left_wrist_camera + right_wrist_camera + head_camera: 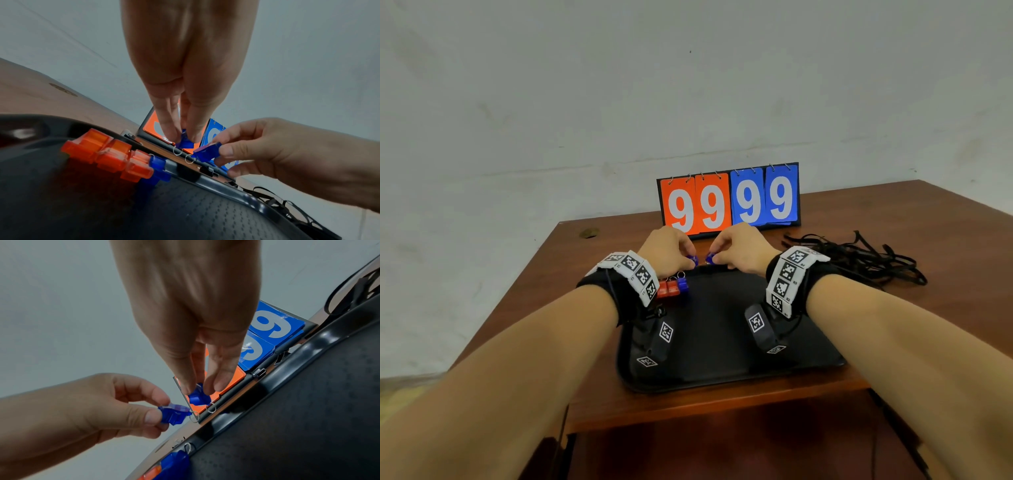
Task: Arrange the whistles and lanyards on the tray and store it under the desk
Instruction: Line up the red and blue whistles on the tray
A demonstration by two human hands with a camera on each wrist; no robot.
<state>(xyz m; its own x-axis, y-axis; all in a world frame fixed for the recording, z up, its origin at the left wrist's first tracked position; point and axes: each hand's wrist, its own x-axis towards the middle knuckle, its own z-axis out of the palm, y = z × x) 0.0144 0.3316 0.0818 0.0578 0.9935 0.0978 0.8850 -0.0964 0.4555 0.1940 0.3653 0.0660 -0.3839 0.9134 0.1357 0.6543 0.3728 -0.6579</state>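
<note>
My left hand pinches a small blue whistle with a metal ring, just past the far edge of the black tray. Close beside it, my right hand pinches a second blue whistle between thumb and fingers. The two whistles hang a little above the desk and almost touch. A row of orange whistles and one more blue whistle lies in the tray's far left corner. A heap of black lanyards lies on the desk to the right of the tray.
A flip scoreboard showing 99 on orange cards and 99 on blue cards stands right behind my hands at the back of the brown desk. The tray lies near the desk's front edge. A white wall rises behind.
</note>
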